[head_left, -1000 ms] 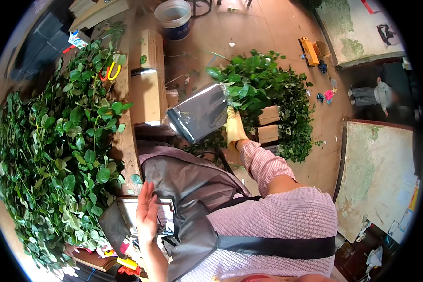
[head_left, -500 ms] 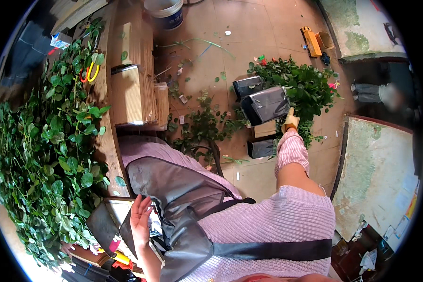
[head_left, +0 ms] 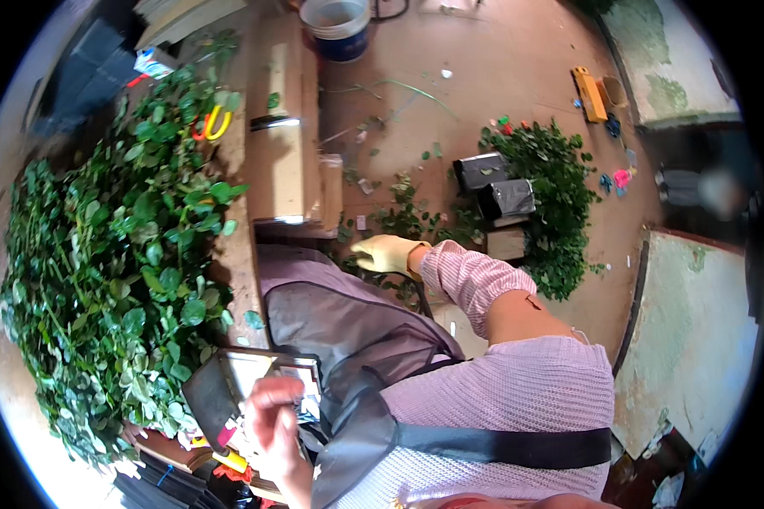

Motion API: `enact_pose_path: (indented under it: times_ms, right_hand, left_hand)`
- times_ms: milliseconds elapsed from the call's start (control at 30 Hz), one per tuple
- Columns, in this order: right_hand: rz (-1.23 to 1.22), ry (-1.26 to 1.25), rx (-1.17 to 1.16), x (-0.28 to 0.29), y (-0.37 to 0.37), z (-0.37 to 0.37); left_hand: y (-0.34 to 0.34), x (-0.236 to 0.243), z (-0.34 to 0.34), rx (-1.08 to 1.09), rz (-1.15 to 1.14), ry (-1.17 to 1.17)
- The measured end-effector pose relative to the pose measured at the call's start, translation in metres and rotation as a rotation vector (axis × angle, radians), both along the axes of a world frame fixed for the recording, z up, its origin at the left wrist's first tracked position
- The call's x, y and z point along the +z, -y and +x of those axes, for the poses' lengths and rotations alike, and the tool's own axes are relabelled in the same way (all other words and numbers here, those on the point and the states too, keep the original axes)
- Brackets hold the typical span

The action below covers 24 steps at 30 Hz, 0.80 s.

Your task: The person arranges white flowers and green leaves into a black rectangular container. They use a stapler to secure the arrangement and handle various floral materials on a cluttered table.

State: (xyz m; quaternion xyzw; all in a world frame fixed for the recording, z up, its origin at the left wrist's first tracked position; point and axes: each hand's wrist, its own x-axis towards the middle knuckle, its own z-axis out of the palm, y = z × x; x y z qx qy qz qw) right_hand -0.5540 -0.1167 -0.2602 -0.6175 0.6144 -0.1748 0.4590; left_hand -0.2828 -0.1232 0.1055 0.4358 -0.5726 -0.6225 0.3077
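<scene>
Coming away empty and loosely open, the gloved right hand (head_left: 386,254) is leaving the black-wrapped bunch (head_left: 508,200) beside another bunch (head_left: 481,170) on the floor (head_left: 501,76), completing its setting-down, while the blurred, half-curled left hand (head_left: 273,420) is apparently holding nothing.

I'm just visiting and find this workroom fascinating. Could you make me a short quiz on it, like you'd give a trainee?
1. Multiple choice: what colours are the looped handles among the leafy stems on the wooden table?
a) blue and white
b) red and yellow
c) black and green

2. True or false: both of the worker's hands are gloved.

3. Fill in: in the picture, the bucket stands to the ____ of the yellow toy vehicle.

Key:
1. b.
2. False: only the right hand is gloved; the left hand is bare.
3. left.
</scene>
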Motion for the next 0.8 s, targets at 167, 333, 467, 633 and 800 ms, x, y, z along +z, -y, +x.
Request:
enact_pose_path:
  times_ms: [167,333,467,633,800]
  right_hand:
    - [0.018,-0.413,0.517,-0.014,0.028,0.017]
    - [-0.439,-0.045,-0.171,0.075,0.08,0.019]
    - [-0.545,-0.178,-0.106,0.076,0.146,0.008]
    - [-0.468,-0.636,0.235,0.134,0.194,0.038]
    - [-0.549,-0.845,0.068,0.024,0.21,0.045]
  left_hand:
    - [0.015,0.069,-0.03,-0.34,0.054,-0.693]
    - [0.024,0.077,-0.028,-0.217,0.109,-0.82]
    - [0.035,0.084,-0.017,-0.107,0.108,-0.743]
    - [0.033,0.036,0.029,-0.133,0.146,-0.861]
    - [0.04,0.062,0.024,0.022,-0.579,-0.846]
